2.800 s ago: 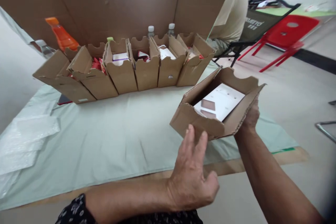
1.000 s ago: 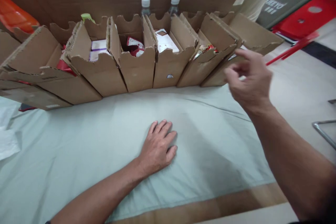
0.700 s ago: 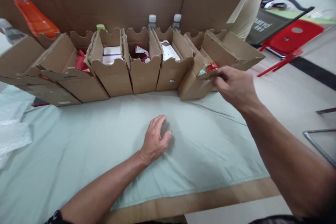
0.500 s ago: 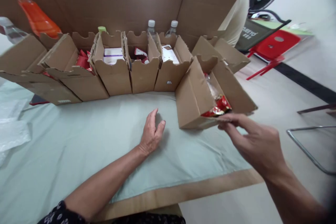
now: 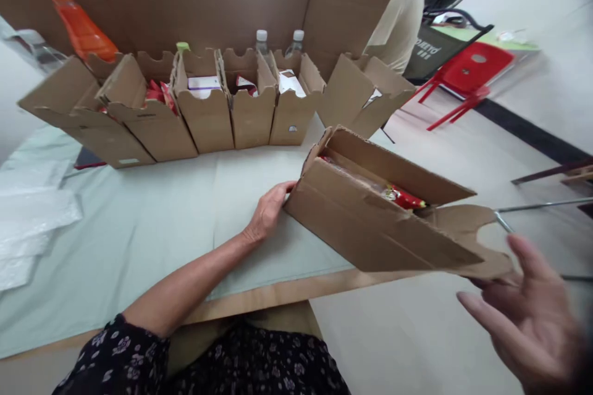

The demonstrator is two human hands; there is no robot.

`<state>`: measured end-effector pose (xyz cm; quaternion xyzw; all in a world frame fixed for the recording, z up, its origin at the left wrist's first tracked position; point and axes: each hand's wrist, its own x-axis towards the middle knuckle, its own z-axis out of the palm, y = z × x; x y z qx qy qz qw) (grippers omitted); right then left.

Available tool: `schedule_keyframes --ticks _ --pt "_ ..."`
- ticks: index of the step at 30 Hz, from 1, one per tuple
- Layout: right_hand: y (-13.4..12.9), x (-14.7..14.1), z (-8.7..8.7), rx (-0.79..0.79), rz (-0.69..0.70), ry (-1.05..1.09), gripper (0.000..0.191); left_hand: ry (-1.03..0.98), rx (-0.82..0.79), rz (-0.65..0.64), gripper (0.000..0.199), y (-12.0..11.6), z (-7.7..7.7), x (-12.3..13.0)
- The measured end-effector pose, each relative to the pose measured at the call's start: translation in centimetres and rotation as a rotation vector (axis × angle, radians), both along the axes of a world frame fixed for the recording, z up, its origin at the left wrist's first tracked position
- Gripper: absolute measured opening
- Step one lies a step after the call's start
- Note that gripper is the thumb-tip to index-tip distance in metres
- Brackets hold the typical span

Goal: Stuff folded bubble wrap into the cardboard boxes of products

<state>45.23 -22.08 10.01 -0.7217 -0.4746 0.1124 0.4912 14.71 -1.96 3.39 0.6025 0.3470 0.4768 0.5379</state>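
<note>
A long open cardboard box (image 5: 370,216) lies tilted across the table's right part, its far end jutting past the edge. Red and gold packets (image 5: 402,197) show inside it. My left hand (image 5: 269,210) touches the box's left end, its fingertips partly hidden behind the cardboard. At the box's right end, beside a flap (image 5: 477,231) with a rounded cutout, is my right hand (image 5: 532,308), thumb and fingers spread; some of its fingers pass under the flap.
Several upright cardboard boxes (image 5: 252,117) stand in a row along the back, with bottles behind. Plastic wrap (image 5: 37,222) lies at the left of the cloth-covered table (image 5: 185,210). A red chair (image 5: 482,71) and a person's light sleeve (image 5: 398,18) are beyond.
The box with red packets has been pulled away from the row, turned and tipped toward the right. My left hand has come against it; my right hand has moved right and its fingers have spread.
</note>
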Motion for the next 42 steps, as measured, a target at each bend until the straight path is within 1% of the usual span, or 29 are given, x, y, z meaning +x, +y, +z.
schedule_keyframes --ticks 1,2,3,5,6,8,11,14,17,19,22,25,28,31,35,36,38,40,42 --pt "0.6 -0.1 -0.5 0.000 0.022 0.090 0.097 -0.003 -0.005 -0.023 0.059 -0.7 0.3 -0.2" --pt "1.4 -0.3 -0.9 0.003 0.058 0.157 0.100 -0.002 -0.013 -0.039 0.055 -1.5 0.4 -0.4" --pt "2.4 -0.6 -1.3 0.006 0.097 0.200 0.095 0.003 -0.022 -0.043 0.051 -2.2 0.5 -0.6" --pt "4.8 -1.4 -2.0 0.024 0.156 0.229 0.073 0.017 -0.037 -0.017 0.050 -3.2 0.4 -1.3" --pt "6.1 -1.9 -2.3 0.034 0.198 0.231 0.063 0.018 -0.043 0.015 0.051 -3.4 0.3 -1.7" --pt "9.1 -3.2 -2.7 0.048 0.302 0.215 0.054 0.006 -0.051 0.116 0.051 -3.4 0.0 -2.9" --pt "14.2 -6.3 -3.1 0.061 0.458 0.182 0.050 -0.025 -0.048 0.307 0.048 -1.8 -0.1 -5.6" --pt "19.4 -10.5 -3.5 0.077 0.593 0.204 0.047 -0.026 -0.012 0.497 0.044 0.9 0.0 -9.2" --pt "23.8 -15.0 -4.1 0.112 0.673 0.260 0.047 -0.021 0.034 0.660 0.040 3.4 -0.1 -12.5" --pt "25.8 -17.2 -4.8 0.118 0.686 0.281 0.046 -0.022 0.045 0.729 0.040 4.3 -0.5 -13.9" --pt "27.5 -18.7 -6.6 0.082 0.650 0.282 0.043 -0.006 0.022 0.741 0.044 4.7 -1.7 -14.7" --pt "28.2 -18.6 -8.3 -0.002 0.587 0.221 0.037 0.027 -0.003 0.690 0.046 4.5 -2.9 -14.4" --pt "28.7 -18.0 -9.1 -0.081 0.536 0.142 0.035 0.059 -0.023 0.652 0.043 4.5 -3.5 -14.4" --pt "29.0 -17.8 -8.9 -0.114 0.446 0.107 0.040 0.110 -0.018 0.628 0.043 4.9 -3.8 -14.8" --pt "29.6 -17.9 -8.0 -0.215 0.263 0.052 0.046 0.216 0.040 0.594 0.048 5.7 -3.9 -15.7" --pt "29.8 -17.9 -7.9 -0.247 0.230 0.022 0.046 0.244 0.050 0.581 0.050 5.8 -4.0 -15.9" --pt "30.1 -18.0 -7.6 -0.297 0.208 -0.021 0.043 0.293 0.050 0.554 0.056 6.1 -3.9 -16.2" --pt "30.1 -18.1 -7.5 -0.306 0.204 -0.022 0.038 0.342 0.019 0.525 0.059 6.0 -3.3 -16.2" --pt "29.9 -18.0 -7.5 -0.307 0.197 -0.005 0.030 0.416 0.021 0.538 0.056 5.5 -2.1 -16.6"
